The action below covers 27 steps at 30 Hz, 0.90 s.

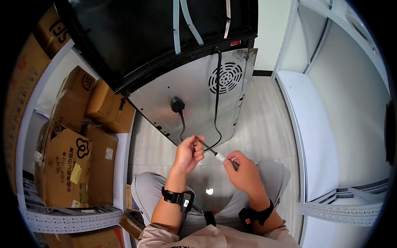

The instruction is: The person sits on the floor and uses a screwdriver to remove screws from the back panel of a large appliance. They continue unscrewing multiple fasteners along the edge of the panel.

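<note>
My right hand (245, 172) is wrapped round the pale grey handle of a screwdriver (221, 157). Its dark shaft points up and left, and the tip reaches the fingertips of my left hand (189, 154). Those fingers are curled closed at the tip; whatever they pinch is too small to make out. Just beyond my hands stands a tall black appliance with a bare metal back panel (165, 84), tilted in view. A black plug (178, 104) sits on the panel with its cord running down behind my left hand. A second black cable (217, 91) hangs from the top edge and loops low behind the screwdriver.
Cardboard boxes (68, 165) fill a white metal shelf (70, 221) on the left. On the right is another white shelf unit (308, 136). Round vent slots (226, 78) pierce the panel. Pale strips (177, 27) hang on the black part. My knees flank the tiled floor (264, 120).
</note>
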Motion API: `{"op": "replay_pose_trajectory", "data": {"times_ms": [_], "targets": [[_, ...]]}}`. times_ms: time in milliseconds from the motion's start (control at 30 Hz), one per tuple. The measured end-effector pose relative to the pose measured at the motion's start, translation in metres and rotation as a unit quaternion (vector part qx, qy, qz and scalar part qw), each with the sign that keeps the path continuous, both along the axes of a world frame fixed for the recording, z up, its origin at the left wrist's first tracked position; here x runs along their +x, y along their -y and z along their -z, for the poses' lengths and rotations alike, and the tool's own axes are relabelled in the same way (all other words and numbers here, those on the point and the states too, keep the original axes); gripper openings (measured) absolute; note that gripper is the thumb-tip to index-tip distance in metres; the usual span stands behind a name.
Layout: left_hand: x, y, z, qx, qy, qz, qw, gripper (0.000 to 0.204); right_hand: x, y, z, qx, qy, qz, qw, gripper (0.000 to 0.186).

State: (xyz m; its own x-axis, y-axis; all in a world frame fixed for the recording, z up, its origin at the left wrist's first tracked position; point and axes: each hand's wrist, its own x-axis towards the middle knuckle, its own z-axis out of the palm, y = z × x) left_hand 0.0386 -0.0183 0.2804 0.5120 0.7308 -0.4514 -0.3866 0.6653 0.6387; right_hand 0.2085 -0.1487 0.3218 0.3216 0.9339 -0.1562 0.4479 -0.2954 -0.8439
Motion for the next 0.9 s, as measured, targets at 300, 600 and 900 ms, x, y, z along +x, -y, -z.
{"op": "replay_pose_trajectory", "data": {"times_ms": [300,600,900], "targets": [[0.074,0.001,0.002,-0.034,0.199,0.019,0.979,0.017,0.027,0.010,0.005,0.110,-0.152,0.112,0.976,0.022],[0.126,-0.002,0.011,-0.069,0.186,-0.016,0.980,0.018,0.051,-0.016,-0.012,0.167,-0.119,0.098,0.974,0.021],[0.132,-0.014,0.029,-0.100,0.274,0.015,0.956,0.032,0.085,-0.027,0.050,0.258,-0.263,0.112,0.923,0.023]]}}
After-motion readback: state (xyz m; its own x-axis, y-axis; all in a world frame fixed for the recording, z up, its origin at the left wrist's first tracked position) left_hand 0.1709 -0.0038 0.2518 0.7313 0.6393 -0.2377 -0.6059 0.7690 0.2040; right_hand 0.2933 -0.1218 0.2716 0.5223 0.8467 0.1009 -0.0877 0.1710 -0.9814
